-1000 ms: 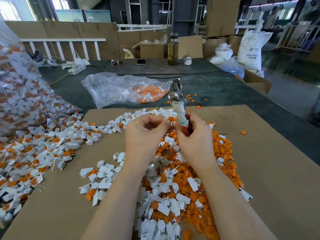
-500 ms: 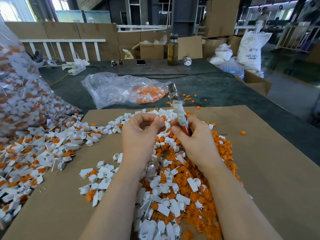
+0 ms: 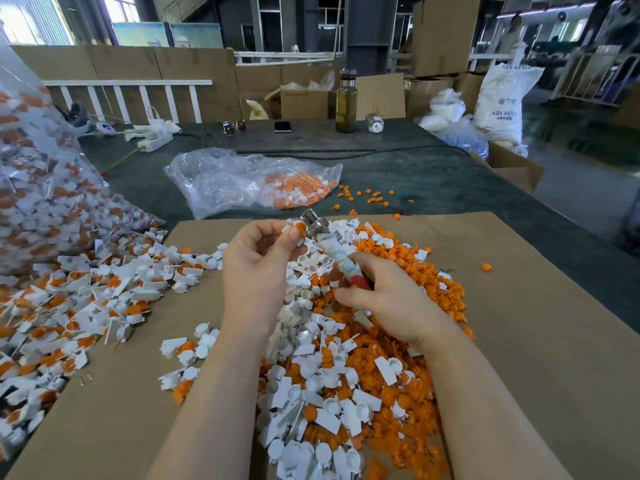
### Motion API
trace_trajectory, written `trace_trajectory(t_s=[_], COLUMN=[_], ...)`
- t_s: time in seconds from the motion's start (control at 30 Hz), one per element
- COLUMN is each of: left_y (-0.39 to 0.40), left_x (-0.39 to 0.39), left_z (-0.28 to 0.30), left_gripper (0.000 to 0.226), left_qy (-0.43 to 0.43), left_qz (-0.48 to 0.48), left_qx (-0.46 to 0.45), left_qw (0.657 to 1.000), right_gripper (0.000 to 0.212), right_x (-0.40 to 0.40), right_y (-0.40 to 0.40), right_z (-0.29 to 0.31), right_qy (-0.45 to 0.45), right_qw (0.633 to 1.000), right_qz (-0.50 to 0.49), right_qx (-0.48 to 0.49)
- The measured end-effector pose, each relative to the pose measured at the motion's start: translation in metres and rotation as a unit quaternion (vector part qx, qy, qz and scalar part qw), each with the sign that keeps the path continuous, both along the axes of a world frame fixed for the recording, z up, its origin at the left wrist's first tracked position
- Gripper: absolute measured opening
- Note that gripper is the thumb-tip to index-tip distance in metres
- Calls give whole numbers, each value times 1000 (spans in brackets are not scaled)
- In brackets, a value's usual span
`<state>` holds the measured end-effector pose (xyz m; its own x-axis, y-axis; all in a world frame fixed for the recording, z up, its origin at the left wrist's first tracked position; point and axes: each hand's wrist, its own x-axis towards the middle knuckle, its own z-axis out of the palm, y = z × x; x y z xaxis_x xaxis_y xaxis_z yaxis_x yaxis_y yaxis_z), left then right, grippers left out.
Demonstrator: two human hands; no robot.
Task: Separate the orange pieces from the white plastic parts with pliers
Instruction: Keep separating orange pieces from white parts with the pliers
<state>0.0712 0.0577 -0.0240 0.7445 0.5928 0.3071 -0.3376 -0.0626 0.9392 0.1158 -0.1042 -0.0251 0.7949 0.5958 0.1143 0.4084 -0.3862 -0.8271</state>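
I see my left hand [image 3: 258,268] up over the cardboard sheet [image 3: 540,341], and its thumb and first finger pinch one small white part [image 3: 290,226] right at the metal nose of the pliers [image 3: 317,227]. My right hand [image 3: 388,299] is curled round the pliers' handles, which are wrapped in pale tape with a bit of red at the end. The pliers tilt up and away from me. I cannot tell if the nose is biting the part yet, because my fingers hide that spot, and I cannot see any orange in the part. Under my hands lies a big pile of loose orange pieces [image 3: 408,393] mixed with white parts [image 3: 311,441] that look done. To the left is a heap of white parts with orange still in them [image 3: 62,306], pouring out of a big clear bag [image 3: 41,188]. A smaller bag [image 3: 249,181] with some orange pieces sits further back on the green table. I think the step now is to pull the orange bit out of this one part. To do it well, I should hold the white part firm and steady, let the nose bite only the orange bit, squeeze just enough, and pull straight so nothing snaps or flies off. I should keep my fingertips out of the nose
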Motion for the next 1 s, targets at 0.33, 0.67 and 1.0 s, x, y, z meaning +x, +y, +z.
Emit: trace_trajectory(t_s=[0.33, 0.67, 1.0], left_y=[1, -3, 34], left_x=[-4, -3, -6], left_z=[4, 5, 5], left_gripper=[10, 14, 10], left_qy=[-15, -11, 36], left_qz=[-20, -18, -5], left_qx=[11, -8, -394], left_qw=[1000, 1000, 918], right_gripper=[21, 28, 9], right_x=[1, 1, 2], right_y=[1, 5, 9], right_z=[-4, -8, -11], right_qy=[-38, -48, -93], right_qw=[999, 999, 993], right_qz=[14, 0, -64], right_qx=[-23, -13, -45])
